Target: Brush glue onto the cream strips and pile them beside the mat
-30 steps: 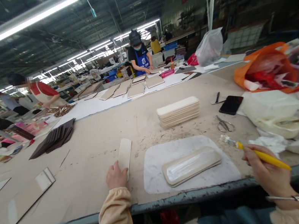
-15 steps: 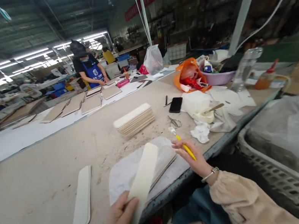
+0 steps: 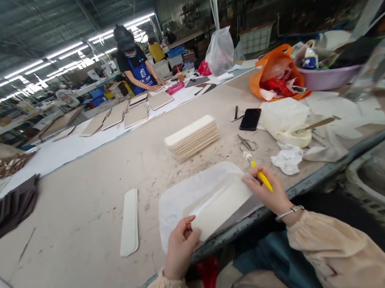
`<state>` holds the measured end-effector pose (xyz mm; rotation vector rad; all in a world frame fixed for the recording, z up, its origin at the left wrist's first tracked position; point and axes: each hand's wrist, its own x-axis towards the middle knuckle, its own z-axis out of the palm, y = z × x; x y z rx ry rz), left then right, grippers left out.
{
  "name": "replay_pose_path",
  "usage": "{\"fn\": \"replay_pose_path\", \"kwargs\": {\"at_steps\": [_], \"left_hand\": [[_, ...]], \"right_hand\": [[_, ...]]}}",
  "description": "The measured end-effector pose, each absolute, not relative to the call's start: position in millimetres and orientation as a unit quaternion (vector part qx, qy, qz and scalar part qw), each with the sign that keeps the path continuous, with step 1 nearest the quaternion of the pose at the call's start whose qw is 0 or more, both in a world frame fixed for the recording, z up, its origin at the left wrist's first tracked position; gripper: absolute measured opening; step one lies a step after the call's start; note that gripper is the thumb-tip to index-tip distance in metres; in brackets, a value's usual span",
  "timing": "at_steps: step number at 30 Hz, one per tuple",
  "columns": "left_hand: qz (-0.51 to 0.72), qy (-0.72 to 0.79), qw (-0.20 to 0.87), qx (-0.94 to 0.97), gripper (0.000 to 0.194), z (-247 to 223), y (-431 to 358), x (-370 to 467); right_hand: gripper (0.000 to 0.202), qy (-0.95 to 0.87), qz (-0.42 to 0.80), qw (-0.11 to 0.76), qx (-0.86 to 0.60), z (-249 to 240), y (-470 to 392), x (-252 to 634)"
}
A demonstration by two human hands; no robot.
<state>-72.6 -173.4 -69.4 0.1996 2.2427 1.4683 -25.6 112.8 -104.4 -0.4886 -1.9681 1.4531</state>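
Observation:
A cream strip of flat board (image 3: 224,208) is stretched between my hands, tilted above a white sheet (image 3: 173,202) at the table's near edge. My left hand (image 3: 181,243) pinches its left end between thumb and fingers. At the other end, my right hand (image 3: 270,192) grips the strip with its fingertips. That same hand keeps a yellow-handled brush (image 3: 264,181) tucked in it, white-coated tip pointing away from me. A neat stack of cream strips (image 3: 193,139) stands beyond the sheet. To the left lie a couple of similar strips (image 3: 129,222), one on another.
Scissors (image 3: 247,143), a black phone (image 3: 250,119), crumpled tissue (image 3: 287,159) and a white bag of pale paste (image 3: 287,122) lie on the right. Behind are an orange bag (image 3: 259,80) and purple basin (image 3: 330,77). Dark pieces (image 3: 6,209) lie left. A co-worker (image 3: 136,67) stands across.
The strip has swung from steeply slanted to nearly crosswise. My right hand has come onto its far end, still with the brush. The view has turned left.

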Motion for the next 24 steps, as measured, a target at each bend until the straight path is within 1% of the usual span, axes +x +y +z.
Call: {"fn": "replay_pose_path", "kwargs": {"at_steps": [3, 7, 12, 19, 24], "left_hand": [[0.502, 0.848, 0.16, 0.057, 0.038, -76.6, -176.7, -92.4], [0.483, 0.857, 0.172, 0.041, 0.031, -84.9, -175.3, -104.4], [0.468, 0.866, 0.174, 0.028, 0.034, -88.0, -175.9, -102.7], [0.371, 0.916, 0.145, 0.038, 0.037, -91.0, -175.7, -101.5], [0.339, 0.93, 0.132, 0.049, 0.037, -95.0, -176.7, -101.0]], "right_hand": [[0.027, -0.787, 0.495, 0.316, -0.191, -103.9, 111.9, -36.1], [0.025, -0.819, 0.461, 0.292, -0.179, -103.9, 107.8, -45.1], [0.023, -0.836, 0.437, 0.283, -0.171, -108.8, 104.8, -51.1], [0.02, -0.873, 0.372, 0.272, -0.158, -123.6, 107.6, -58.3], [0.018, -0.894, 0.325, 0.269, -0.152, -127.8, 108.0, -60.7]]}}
